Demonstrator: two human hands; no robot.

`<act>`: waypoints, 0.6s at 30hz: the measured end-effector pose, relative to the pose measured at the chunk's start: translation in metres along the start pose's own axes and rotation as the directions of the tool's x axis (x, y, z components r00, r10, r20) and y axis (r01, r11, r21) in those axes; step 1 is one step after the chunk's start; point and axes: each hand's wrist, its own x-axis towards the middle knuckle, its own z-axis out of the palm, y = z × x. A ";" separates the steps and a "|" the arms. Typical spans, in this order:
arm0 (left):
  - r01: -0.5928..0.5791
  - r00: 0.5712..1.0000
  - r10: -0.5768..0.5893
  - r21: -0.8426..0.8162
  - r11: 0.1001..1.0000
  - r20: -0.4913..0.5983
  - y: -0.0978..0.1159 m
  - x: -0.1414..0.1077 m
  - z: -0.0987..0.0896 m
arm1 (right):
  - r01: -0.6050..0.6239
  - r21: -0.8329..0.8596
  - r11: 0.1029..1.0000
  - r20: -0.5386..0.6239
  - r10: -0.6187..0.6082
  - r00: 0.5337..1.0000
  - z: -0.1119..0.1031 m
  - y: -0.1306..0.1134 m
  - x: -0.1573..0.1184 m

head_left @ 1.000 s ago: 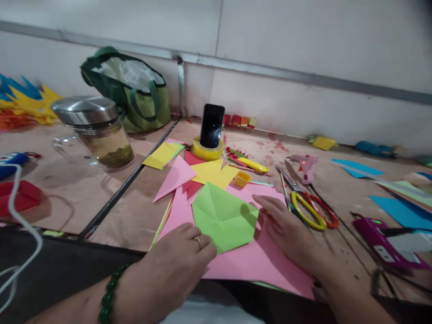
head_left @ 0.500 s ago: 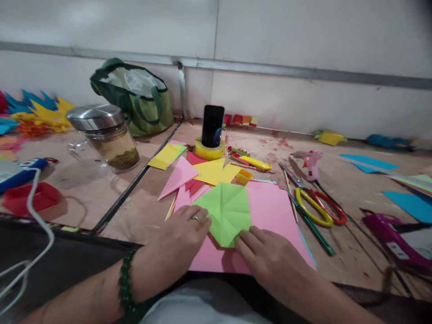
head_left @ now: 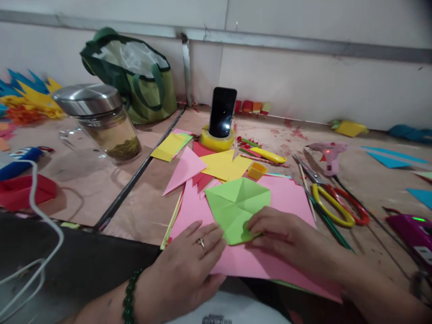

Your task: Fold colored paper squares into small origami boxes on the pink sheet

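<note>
A creased light-green paper (head_left: 236,202) with several fold lines lies on a stack of pink paper (head_left: 286,191). My right hand (head_left: 286,229) pinches its lower right edge, thumb hidden beneath the fingers. At the paper's lower left, my left hand (head_left: 192,256), with a ring and a green bead bracelet, rests fingers outstretched on the pink sheets, tips beside the green edge. Beyond them lie yellow paper pieces (head_left: 219,165), a pink paper triangle (head_left: 185,166) and a small yellow folded piece (head_left: 257,170).
A phone (head_left: 222,112) stands in a roll of yellow tape (head_left: 218,140). To the right are scissors (head_left: 332,202), a pink glue gun (head_left: 329,155) and a yellow cutter (head_left: 269,155). On the left stand a glass tea mug (head_left: 108,135) and a green bag (head_left: 148,85).
The green paper has turned a little. My left hand has slid off its left corner towards me, and my right hand now grips the lower right edge. The camera view has shifted.
</note>
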 end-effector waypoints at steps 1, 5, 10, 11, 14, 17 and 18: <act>0.003 1.000 -0.003 -0.017 1.000 -0.014 0.000 0.000 0.000 | -0.033 0.027 0.999 -0.031 0.034 0.999 0.000 0.004 0.003; 0.019 0.999 -0.021 -0.058 0.998 -0.035 -0.001 0.002 -0.002 | -0.096 0.040 0.995 -0.134 0.101 0.986 0.005 0.015 0.016; 0.028 1.000 -0.029 -0.078 0.997 -0.009 -0.004 0.001 -0.003 | -0.102 -0.064 0.993 -0.249 0.083 0.965 0.012 0.019 0.024; 0.029 1.000 -0.029 -0.082 0.996 -0.001 -0.004 0.001 -0.003 | -0.094 -0.087 0.992 -0.270 0.068 0.961 0.014 0.019 0.025; 0.019 1.000 -0.018 -0.073 0.997 0.009 -0.006 0.002 -0.002 | -0.076 -0.144 0.987 -0.311 0.028 0.950 0.016 0.019 0.026; 0.004 1.000 -0.004 -0.036 0.999 0.005 -0.006 0.003 -0.001 | -0.071 -0.181 0.981 -0.320 0.010 0.947 0.018 0.020 0.025; 0.002 1.000 -0.002 -0.026 1.000 0.003 -0.006 0.003 -0.001 | -0.067 -0.187 0.980 -0.320 0.003 0.947 0.018 0.020 0.025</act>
